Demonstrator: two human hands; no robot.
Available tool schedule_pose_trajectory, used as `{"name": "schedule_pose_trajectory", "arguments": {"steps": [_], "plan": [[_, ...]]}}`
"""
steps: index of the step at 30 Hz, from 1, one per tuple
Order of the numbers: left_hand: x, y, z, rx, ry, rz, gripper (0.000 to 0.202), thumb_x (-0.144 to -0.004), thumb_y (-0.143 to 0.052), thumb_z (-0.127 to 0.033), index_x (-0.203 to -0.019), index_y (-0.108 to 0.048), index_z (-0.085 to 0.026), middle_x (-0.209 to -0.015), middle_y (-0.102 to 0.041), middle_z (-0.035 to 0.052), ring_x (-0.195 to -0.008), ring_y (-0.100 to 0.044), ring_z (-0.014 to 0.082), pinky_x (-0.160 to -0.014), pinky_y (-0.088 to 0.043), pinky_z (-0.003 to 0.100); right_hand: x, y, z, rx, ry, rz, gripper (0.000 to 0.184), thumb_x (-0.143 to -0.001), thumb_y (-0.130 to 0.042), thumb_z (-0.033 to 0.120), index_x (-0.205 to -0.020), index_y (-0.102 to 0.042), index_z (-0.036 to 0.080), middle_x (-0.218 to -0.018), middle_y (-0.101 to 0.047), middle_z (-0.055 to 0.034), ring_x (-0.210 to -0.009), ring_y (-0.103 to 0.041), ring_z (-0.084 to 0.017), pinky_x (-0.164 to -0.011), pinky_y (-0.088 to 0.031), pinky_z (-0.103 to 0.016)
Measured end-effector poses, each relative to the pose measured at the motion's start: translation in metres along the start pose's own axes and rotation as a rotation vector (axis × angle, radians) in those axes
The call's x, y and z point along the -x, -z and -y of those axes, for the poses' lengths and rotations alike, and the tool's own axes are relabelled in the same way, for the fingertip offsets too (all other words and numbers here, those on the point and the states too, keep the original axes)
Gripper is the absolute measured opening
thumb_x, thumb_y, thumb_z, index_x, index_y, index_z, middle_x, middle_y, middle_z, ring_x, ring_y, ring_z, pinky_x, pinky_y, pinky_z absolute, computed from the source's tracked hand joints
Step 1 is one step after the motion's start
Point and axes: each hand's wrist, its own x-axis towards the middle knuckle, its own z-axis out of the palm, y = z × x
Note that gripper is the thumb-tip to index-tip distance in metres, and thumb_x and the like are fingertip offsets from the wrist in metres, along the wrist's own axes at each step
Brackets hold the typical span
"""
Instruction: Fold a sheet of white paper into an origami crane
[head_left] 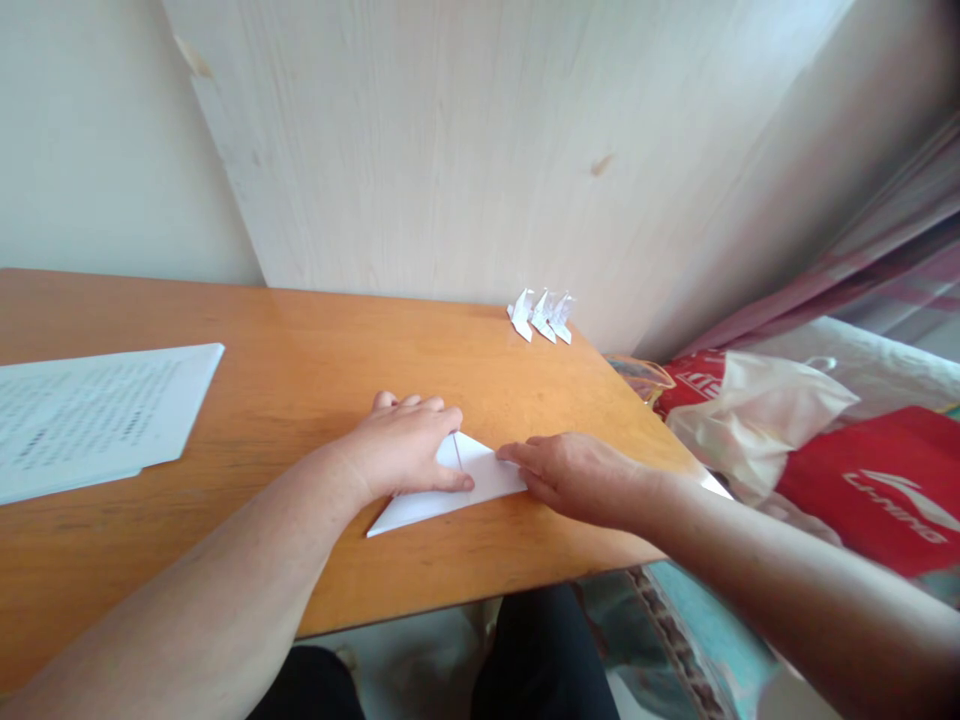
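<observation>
A folded white sheet of paper (487, 473) lies on the wooden table in front of me, with a triangular outline and a crease line near its top point. My left hand (412, 450) holds it from the left, thumb pressed on the paper and fingers curved over towards the far side. At the sheet's right end, my right hand (566, 472) has its fingers together on the paper, index finger along the upper sloping edge. Part of the sheet is hidden under both hands.
Small folded paper figures (541, 316) stand at the table's far right corner against a pale board (450, 150). A stack of printed sheets (97, 415) lies at left. Beyond the table's right edge are a white plastic bag (757, 410) and a red bag (877, 490).
</observation>
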Motion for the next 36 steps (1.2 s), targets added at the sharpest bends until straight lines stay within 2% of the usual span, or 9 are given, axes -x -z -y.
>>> {"name": "schedule_pose_trajectory", "arguments": {"steps": [5, 12, 21, 27, 32, 36], "plan": [[0.0, 0.004, -0.004, -0.005, 0.018, 0.019, 0.056, -0.069, -0.065, -0.073, -0.097, -0.064, -0.024, -0.105, -0.064, 0.0095, -0.1, -0.058, 0.0332, -0.086, -0.033, 0.044, 0.007, -0.002, -0.002, -0.002, -0.01, -0.005, 0.041, -0.096, -0.048, 0.019, -0.135, -0.061, 0.021, -0.113, -0.074, -0.0096, -0.1, -0.071, -0.026, -0.079, -0.049, -0.034], [-0.001, 0.001, 0.0, 0.01, 0.02, 0.018, 0.058, -0.067, -0.066, -0.074, -0.098, -0.064, -0.025, -0.107, -0.065, 0.0095, -0.101, -0.058, 0.0336, -0.087, -0.032, 0.044, 0.018, -0.003, -0.006, 0.033, -0.032, 0.006, 0.036, -0.098, -0.047, 0.021, -0.13, -0.063, 0.021, -0.105, -0.074, -0.0089, -0.09, -0.071, -0.025, -0.07, -0.046, -0.032], [-0.002, -0.001, 0.003, -0.016, 0.009, 0.016, 0.06, -0.067, -0.064, -0.076, -0.1, -0.063, -0.026, -0.108, -0.066, 0.0101, -0.101, -0.059, 0.0337, -0.084, -0.034, 0.044, 0.038, -0.017, -0.011, 0.142, -0.013, -0.043, 0.031, -0.098, -0.046, 0.021, -0.125, -0.062, 0.022, -0.09, -0.071, -0.007, -0.066, -0.064, -0.019, -0.054, -0.03, -0.03], [-0.002, -0.001, 0.003, 0.002, 0.017, 0.02, 0.063, -0.067, -0.062, -0.077, -0.104, -0.064, -0.026, -0.11, -0.065, 0.0099, -0.103, -0.059, 0.0346, -0.086, -0.033, 0.045, 0.051, -0.017, -0.01, 0.125, -0.039, -0.039, 0.029, -0.099, -0.045, 0.021, -0.122, -0.063, 0.022, -0.088, -0.069, -0.006, -0.063, -0.06, -0.017, -0.054, -0.028, -0.03], [-0.001, -0.001, 0.003, 0.008, 0.005, 0.015, 0.06, -0.067, -0.064, -0.076, -0.1, -0.064, -0.026, -0.107, -0.065, 0.0092, -0.101, -0.059, 0.0334, -0.086, -0.032, 0.044, 0.055, -0.012, -0.013, 0.106, -0.082, -0.026, 0.023, -0.099, -0.045, 0.023, -0.107, -0.067, 0.019, -0.09, -0.066, -0.0066, -0.066, -0.059, -0.016, -0.056, -0.029, -0.03], [-0.001, 0.0, 0.002, 0.012, 0.005, 0.007, 0.058, -0.068, -0.064, -0.075, -0.099, -0.064, -0.025, -0.107, -0.065, 0.0088, -0.101, -0.058, 0.0327, -0.087, -0.032, 0.044, 0.044, -0.014, -0.007, 0.082, -0.076, -0.143, 0.029, -0.099, -0.044, 0.025, -0.121, -0.063, 0.021, -0.092, -0.064, -0.0049, -0.067, -0.058, -0.015, -0.057, -0.03, -0.029]]}}
